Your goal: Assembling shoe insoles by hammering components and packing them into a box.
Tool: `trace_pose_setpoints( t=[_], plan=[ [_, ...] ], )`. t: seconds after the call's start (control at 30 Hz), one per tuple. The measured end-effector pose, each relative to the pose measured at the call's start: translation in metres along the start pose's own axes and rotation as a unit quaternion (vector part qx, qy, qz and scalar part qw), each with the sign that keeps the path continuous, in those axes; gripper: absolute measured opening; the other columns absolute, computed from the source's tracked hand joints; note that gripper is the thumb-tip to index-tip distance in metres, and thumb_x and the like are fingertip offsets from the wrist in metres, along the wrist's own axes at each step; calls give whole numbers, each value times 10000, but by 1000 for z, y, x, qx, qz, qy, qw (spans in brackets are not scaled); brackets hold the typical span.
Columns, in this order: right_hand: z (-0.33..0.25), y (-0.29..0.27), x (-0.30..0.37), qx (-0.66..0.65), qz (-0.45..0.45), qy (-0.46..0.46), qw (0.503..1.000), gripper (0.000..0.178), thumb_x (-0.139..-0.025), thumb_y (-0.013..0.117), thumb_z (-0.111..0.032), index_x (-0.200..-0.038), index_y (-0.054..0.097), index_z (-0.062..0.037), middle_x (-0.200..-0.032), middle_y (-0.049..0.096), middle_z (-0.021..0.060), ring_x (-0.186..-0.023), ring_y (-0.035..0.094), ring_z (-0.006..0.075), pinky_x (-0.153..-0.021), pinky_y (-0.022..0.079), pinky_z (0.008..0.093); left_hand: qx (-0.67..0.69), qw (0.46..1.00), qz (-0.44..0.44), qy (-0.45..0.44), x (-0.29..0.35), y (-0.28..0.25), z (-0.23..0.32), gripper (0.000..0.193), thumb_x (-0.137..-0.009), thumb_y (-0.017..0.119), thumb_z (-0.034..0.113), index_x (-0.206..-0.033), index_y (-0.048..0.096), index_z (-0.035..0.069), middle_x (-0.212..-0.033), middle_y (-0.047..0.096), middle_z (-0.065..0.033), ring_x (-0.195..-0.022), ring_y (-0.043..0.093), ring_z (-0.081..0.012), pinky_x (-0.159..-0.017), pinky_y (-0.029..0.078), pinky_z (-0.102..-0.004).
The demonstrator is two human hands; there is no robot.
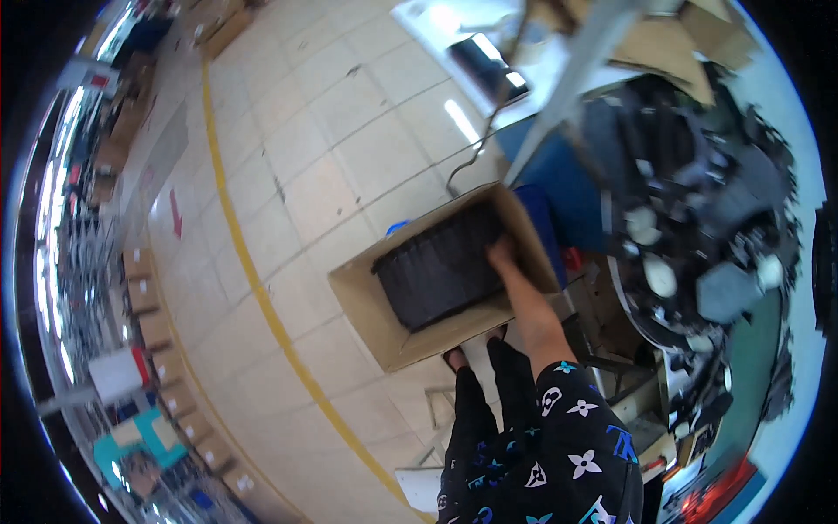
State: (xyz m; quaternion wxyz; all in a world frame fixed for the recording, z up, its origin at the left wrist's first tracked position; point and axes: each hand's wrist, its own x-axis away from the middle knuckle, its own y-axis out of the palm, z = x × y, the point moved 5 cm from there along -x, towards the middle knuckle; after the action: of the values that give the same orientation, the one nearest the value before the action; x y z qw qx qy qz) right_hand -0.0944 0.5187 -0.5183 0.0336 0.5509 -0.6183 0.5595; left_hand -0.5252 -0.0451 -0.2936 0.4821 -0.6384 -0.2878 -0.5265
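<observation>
A cardboard box stands with its top open on the tiled floor in front of my feet. Inside it lies a tightly packed row of thin black pieces; their exact kind does not show. My right hand reaches down into the box and touches the right end of this row. Its fingers are small, dark and partly hidden against the black pieces, so their grip is unclear. My left hand is outside the picture.
Right of the box are a blue bin and a round table heaped with dark parts. A white table stands beyond. A yellow floor line runs along the left, with shelving and small cartons past it.
</observation>
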Motion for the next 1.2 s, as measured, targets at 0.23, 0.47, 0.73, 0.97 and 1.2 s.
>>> trace_pose_setpoints(
  t=[0.23, 0.47, 0.73, 0.97, 1.2],
  plan=[
    [-62, -148, 250, -223, 43, -356, 906, 640, -791, 725, -47, -1347, 411, 0, -1022, 652, 173, -950, 640, 321, -840, 505, 375, -254, 937, -34, 237, -61, -78, 121, 455, -974, 451, 393, -1120, 639, 5, -1112, 655, -242, -1089, 603, -406, -934, 462, -472],
    [60, -260, 437, -469, 130, -271, 830, 519, -802, 715, -27, -1292, 544, -10, -796, 691, 19, -751, 644, 88, -735, 488, 223, -260, 767, -46, 585, 84, -134, 454, 364, -1001, 522, 276, -1206, 570, -21, -1109, 662, -167, -1042, 623, -233, -925, 469, -341],
    [215, -331, 469, -792, 357, -123, 481, 523, -1018, 405, -506, -809, 577, -58, -462, 271, -59, -370, 230, 70, -382, 186, 258, -148, 576, -301, 745, 394, 59, 720, 263, -976, 408, 55, -1146, 603, 11, -1076, 657, -57, -826, 644, -135, -707, 484, -248],
    [269, -398, 439, -654, 454, -56, 603, 324, -1026, 484, -326, -904, 623, -60, -556, 448, -46, -472, 365, 24, -441, 261, 191, 3, 827, -166, 537, 312, 177, 1014, 366, -889, 519, 175, -1172, 502, -56, -1010, 621, -211, -766, 673, -317, -628, 576, -410],
    [265, -546, 424, -597, 387, -170, 682, 297, -1007, 508, -303, -926, 636, -47, -591, 513, -27, -520, 457, 34, -481, 334, 196, 205, 892, -302, 267, 218, 224, 1057, 435, -917, 482, 171, -1282, 383, -42, -1235, 525, -297, -1050, 587, -457, -871, 524, -559]
  ],
)
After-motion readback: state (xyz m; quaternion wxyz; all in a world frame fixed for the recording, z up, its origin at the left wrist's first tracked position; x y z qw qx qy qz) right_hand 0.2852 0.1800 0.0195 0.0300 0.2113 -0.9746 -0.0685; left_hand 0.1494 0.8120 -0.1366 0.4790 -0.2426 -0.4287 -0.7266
